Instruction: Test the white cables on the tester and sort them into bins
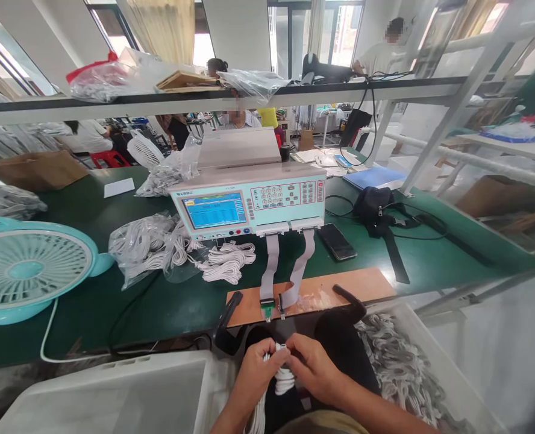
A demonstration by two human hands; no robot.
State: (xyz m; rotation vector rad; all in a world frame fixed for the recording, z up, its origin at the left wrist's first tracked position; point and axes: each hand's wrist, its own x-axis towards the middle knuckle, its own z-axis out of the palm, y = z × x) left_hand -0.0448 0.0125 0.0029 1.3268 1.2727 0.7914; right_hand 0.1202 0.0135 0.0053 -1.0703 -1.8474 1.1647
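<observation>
A bundled white cable (284, 381) is held between both hands over my lap, at the lower middle of the head view. My left hand (264, 367) is closed round it from the left, with thumb and fingers near its end. From the right, my right hand (311, 363) pinches the same bundle close to a small connector. Just beyond the hands, two grey ribbon cables (271, 265) run down from a tester with a blue screen (215, 210). One ends in a small green board (268, 312) on a brown board (340, 289).
A light-blue fan (26, 268) stands at the left. Bagged white cables (147, 241) and a black phone (337, 242) lie on the green table (177, 307). A bin of cables (457, 386) is at my right, a white tub (109, 392) at my left. A shelf (159, 102) crosses above.
</observation>
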